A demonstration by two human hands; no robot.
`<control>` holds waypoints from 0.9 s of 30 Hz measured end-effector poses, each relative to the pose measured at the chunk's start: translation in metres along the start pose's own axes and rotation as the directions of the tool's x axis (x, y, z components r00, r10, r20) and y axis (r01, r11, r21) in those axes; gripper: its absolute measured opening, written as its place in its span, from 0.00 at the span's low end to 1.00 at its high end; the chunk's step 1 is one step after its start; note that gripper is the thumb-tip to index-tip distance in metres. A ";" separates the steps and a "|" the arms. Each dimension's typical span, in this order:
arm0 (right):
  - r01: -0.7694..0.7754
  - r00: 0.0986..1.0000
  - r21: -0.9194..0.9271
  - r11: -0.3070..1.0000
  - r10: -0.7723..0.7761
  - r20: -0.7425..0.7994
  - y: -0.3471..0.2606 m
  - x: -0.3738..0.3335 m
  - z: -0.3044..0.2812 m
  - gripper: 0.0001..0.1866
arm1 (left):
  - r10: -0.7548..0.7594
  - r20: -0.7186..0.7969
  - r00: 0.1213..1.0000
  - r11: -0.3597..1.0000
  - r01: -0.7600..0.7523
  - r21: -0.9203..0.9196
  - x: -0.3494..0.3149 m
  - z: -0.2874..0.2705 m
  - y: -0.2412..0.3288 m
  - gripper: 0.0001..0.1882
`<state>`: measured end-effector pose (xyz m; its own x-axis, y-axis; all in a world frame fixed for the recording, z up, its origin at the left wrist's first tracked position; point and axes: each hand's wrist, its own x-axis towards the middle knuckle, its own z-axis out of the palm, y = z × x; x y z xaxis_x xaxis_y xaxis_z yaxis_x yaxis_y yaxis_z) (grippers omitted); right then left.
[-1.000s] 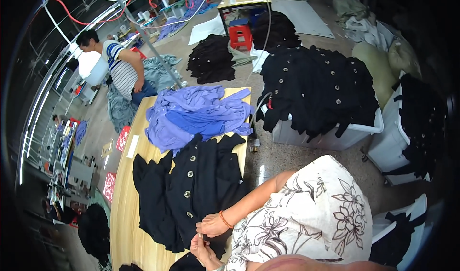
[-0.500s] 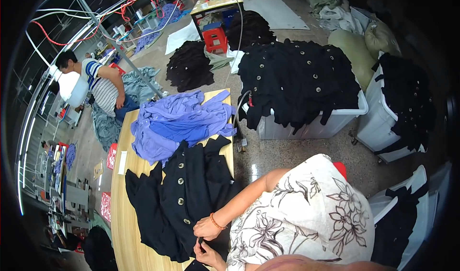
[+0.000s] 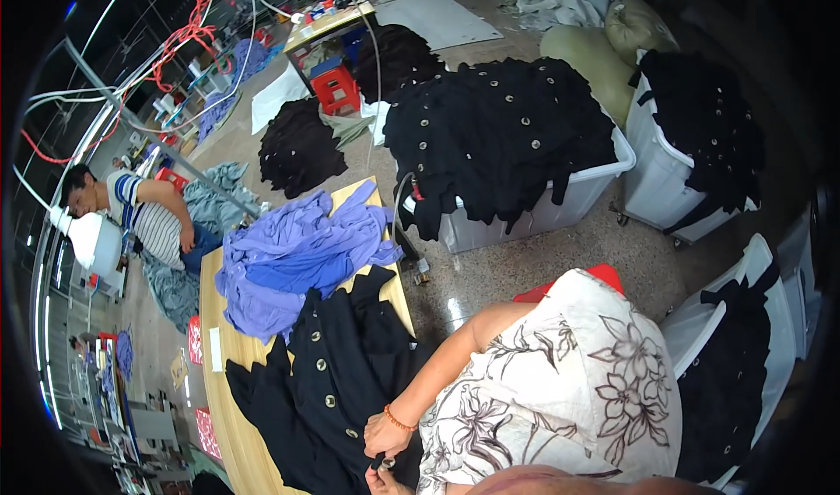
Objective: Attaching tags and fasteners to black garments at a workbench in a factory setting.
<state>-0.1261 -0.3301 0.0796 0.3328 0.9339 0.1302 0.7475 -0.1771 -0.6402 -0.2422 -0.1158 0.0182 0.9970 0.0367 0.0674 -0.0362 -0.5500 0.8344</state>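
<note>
A black buttoned garment [image 3: 302,412] lies spread on the table [image 3: 208,276], a row of shiny round buttons running down it. Its lower front edge is between my hands. My right hand [image 3: 385,436], with an orange beaded bracelet at the wrist, is closed on the black cloth. Just below it, my left hand [image 3: 386,482] pinches the same edge beside a button [image 3: 388,463]. The lower frame edge cuts off part of my left hand. Part of the cloth in my fingers is hidden.
Purple garments [image 3: 297,259] are heaped at the table's far end. White bins [image 3: 525,224] hold piled black buttoned garments. A red stool [image 3: 604,276] shows behind my floral top. Another person [image 3: 157,210] is at left by a white lamp [image 3: 94,243]. Cables hang overhead.
The view has tilted and shifted, moving the scene across the picture. Both hands stay close together on the garment's edge, where a button now shows between them.
</note>
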 end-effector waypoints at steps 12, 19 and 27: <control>0.061 0.932 -0.265 0.962 -0.150 -0.330 0.018 -0.029 -0.021 0.13 | 0.089 -0.131 0.987 0.949 -0.045 0.312 0.032 0.045 0.104 0.25; 0.097 0.967 0.007 0.995 -0.093 -0.236 0.020 -0.025 -0.016 0.09 | 0.031 -0.234 0.972 0.928 0.059 0.367 0.025 0.054 0.092 0.10; -0.048 0.998 -0.044 0.998 0.046 -0.043 0.027 -0.011 -0.033 0.08 | -0.401 -0.235 0.886 0.862 0.278 -0.424 0.072 0.039 0.060 0.15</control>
<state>-0.0905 -0.3556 0.0863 0.3913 0.9106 0.1328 0.7553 -0.2353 -0.6117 -0.1704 -0.1786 0.0518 0.8817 0.4485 -0.1463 0.2169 -0.1099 0.9700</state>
